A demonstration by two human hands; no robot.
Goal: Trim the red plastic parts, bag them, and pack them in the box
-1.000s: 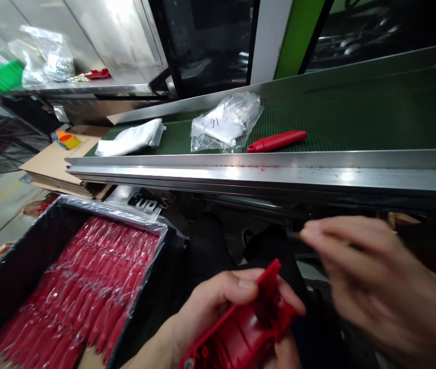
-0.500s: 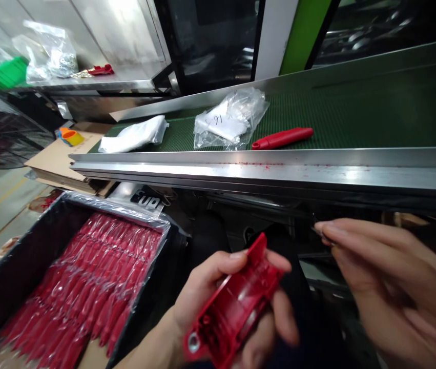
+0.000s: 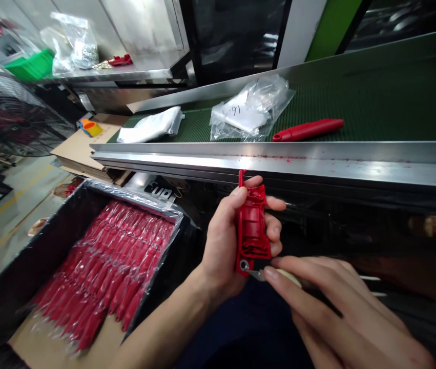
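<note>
My left hand (image 3: 225, 241) is wrapped round a red plastic housing (image 3: 254, 225), its hollow ribbed side facing up. At the housing's lower end is a metal ring set in a red lug. My right hand (image 3: 317, 292) pinches a small knife (image 3: 287, 277) with a pale handle, and the tip of its blade is at the ring. Beyond my hands a long red part (image 3: 308, 129) lies on the green conveyor belt (image 3: 317, 102), beside a clear bag (image 3: 250, 108) with writing on it.
At the left a lined box (image 3: 87, 187) holds several rows of wrapped red parts. A metal rail (image 3: 187, 154) edges the belt. Further back are flat cardboard (image 3: 75, 146), a green basket (image 3: 31, 65) and a fan (image 3: 14, 113).
My left hand has raised the housing and turned it more upright. My right hand has moved left to the housing's lower end, bringing the knife to the ring. The view has shifted slightly.
</note>
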